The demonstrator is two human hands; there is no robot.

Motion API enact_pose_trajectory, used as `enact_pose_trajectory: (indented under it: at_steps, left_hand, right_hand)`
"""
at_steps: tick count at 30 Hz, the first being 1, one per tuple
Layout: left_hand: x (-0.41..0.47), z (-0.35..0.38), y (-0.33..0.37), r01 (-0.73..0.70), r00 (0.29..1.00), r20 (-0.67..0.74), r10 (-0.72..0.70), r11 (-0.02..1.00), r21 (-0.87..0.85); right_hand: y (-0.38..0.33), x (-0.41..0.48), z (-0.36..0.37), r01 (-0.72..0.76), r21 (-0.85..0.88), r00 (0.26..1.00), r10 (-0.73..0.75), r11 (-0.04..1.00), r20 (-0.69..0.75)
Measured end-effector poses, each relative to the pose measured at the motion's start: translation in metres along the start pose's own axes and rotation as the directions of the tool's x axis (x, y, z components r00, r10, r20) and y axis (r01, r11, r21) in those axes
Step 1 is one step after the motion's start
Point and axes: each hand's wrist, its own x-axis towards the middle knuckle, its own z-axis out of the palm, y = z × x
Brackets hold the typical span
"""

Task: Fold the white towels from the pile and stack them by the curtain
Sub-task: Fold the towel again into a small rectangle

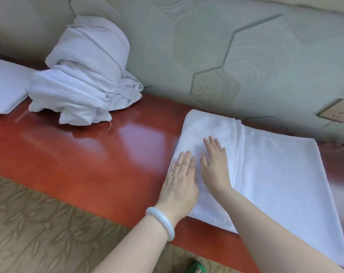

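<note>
Left hand [180,174]: laid flat, fingers straight, on the towel's folded layer.
Right hand [215,162]: flat alongside, fingers spread.
Towel [275,174]: beneath both palms.
Pile [84,75]: well left of hands.

Guest room, hotel-like: long glossy red-brown wooden counter [88,154] against wall. Pale green wall covering [206,46] embossed with hexagons and rings, beige socket [338,113] set in it. Leaf-patterned carpet [39,223] underfoot. Heap of plain white towels [84,75] on counter.
</note>
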Motion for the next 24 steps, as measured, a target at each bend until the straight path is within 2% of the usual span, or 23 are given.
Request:
enact_pose_trajectory:
  at_steps: [2, 4, 11, 14, 19, 24]
  left_hand:
    - [-0.003, 0.019, -0.005, -0.004, 0.998, 0.060, -0.003, 0.993, 0.116]
    - [-0.010, 0.029, -0.009, -0.022, 0.999, 0.050, 0.014, 0.983, 0.180]
    - [-0.028, 0.026, 0.002, -0.035, 0.999, 0.036, 0.028, 0.974, 0.224]
    - [0.004, 0.022, 0.010, -0.072, 0.997, -0.024, 0.078, 0.978, 0.195]
    - [0.040, 0.032, 0.003, -0.133, 0.991, 0.017, 0.133, 0.961, 0.241]
    - [0.035, 0.033, 0.005, -0.120, 0.993, 0.025, 0.118, 0.966, 0.229]
  right_hand:
    - [0.022, -0.025, 0.001, 0.098, -0.273, 0.994, -0.108, 0.957, -0.023]
    - [0.039, -0.039, 0.004, 0.127, -0.386, 0.991, -0.135, 0.914, 0.007]
    - [0.035, -0.059, 0.007, 0.135, -0.437, 0.991, -0.132, 0.889, 0.037]
    - [0.029, -0.045, 0.005, 0.059, -0.424, 0.996, -0.083, 0.904, -0.040]
    - [0.049, -0.043, 0.001, 0.053, -0.442, 0.998, -0.067, 0.895, -0.016]
    - [0.050, -0.049, -0.014, -0.127, -0.479, 0.989, 0.076, 0.869, -0.123]
